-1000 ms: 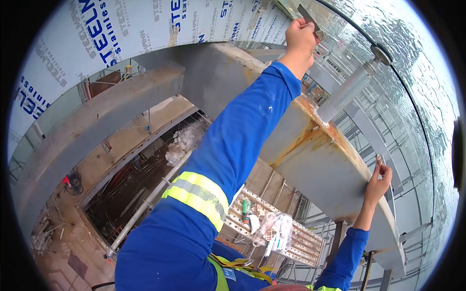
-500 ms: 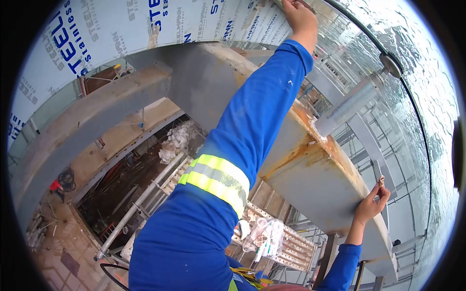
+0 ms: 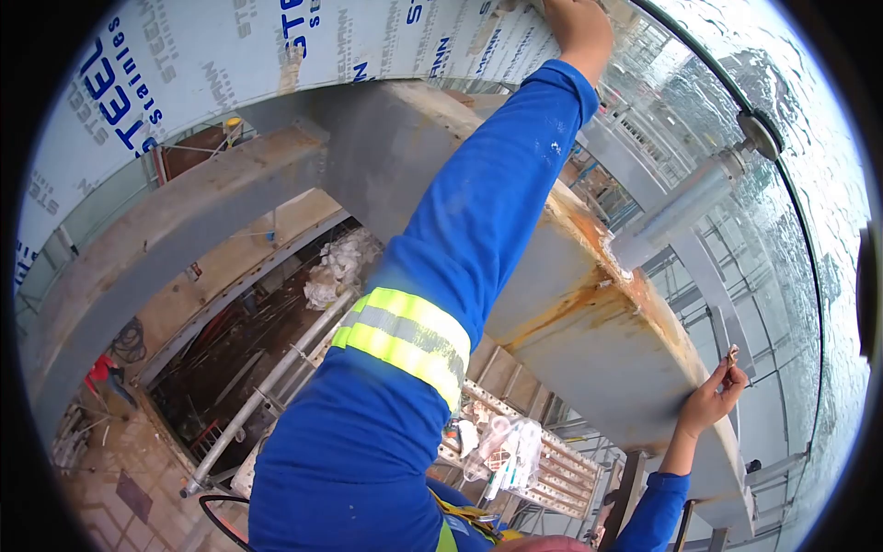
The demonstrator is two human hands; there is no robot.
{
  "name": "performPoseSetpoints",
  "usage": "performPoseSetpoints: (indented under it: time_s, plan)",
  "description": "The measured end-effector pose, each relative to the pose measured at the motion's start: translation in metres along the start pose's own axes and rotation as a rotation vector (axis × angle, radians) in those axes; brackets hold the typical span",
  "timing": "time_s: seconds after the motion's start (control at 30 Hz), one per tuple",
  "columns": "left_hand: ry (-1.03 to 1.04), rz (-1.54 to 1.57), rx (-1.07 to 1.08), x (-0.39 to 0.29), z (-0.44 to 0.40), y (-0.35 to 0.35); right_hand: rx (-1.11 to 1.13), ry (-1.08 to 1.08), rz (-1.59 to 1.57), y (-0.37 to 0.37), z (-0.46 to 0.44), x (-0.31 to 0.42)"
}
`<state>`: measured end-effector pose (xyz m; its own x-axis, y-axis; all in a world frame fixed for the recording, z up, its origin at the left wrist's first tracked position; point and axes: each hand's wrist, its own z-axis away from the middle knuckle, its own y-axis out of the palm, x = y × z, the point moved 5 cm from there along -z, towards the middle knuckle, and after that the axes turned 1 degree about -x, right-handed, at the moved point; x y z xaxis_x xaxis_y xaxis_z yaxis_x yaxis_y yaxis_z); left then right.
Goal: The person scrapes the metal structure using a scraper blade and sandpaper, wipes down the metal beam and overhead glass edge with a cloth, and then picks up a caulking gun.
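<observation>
My left arm stretches up across the view. My left hand point(image 3: 581, 37) is at the top edge, between the film-covered panel point(image 3: 368, 41) and the glass point(image 3: 791, 101); its fingers are mostly cut off by the frame. At lower right, my right hand point(image 3: 710, 405) pinches a small crumpled brownish scrap point(image 3: 733, 354) between thumb and fingers, beside the edge of a grey steel beam point(image 3: 598, 368). Rust stains run down this beam. A round metal fitting point(image 3: 760, 134) on a thick steel tube point(image 3: 676, 212) meets the glass at its black seam.
Another grey beam point(image 3: 156, 230) curves off to the left. Below are scaffold tubes point(image 3: 267, 391), a perforated platform point(image 3: 552, 465) with plastic bags point(image 3: 510, 451), and white sheeting point(image 3: 340, 267) beside a dark pit. A person in red point(image 3: 103, 373) is far below at left.
The view has shifted slightly. My left hand sits a little higher, with more of its fingers out of frame. My right hand still pinches the scrap, slightly lower and farther right in view.
</observation>
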<state>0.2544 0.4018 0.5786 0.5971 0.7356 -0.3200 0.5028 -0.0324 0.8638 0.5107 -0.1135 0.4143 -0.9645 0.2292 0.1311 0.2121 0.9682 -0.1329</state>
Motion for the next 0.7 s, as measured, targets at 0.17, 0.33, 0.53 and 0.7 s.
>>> performPoseSetpoints:
  time_s: [0.17,0.33,0.53,0.7]
  plan:
    - [0.132,-0.070,0.010,-0.006,-0.006,-0.002,0.007,0.001,-0.003,0.000,0.000,-0.006]
    - [0.078,-0.033,0.095,-0.007,-0.007,-0.003,0.008,-0.015,-0.069,0.001,0.001,-0.012]
    - [0.112,-0.043,0.108,-0.013,-0.005,-0.008,0.021,0.029,-0.085,0.001,0.001,-0.011]
    - [0.098,-0.021,0.117,-0.007,-0.011,-0.004,0.024,0.022,-0.079,0.001,0.001,-0.016]
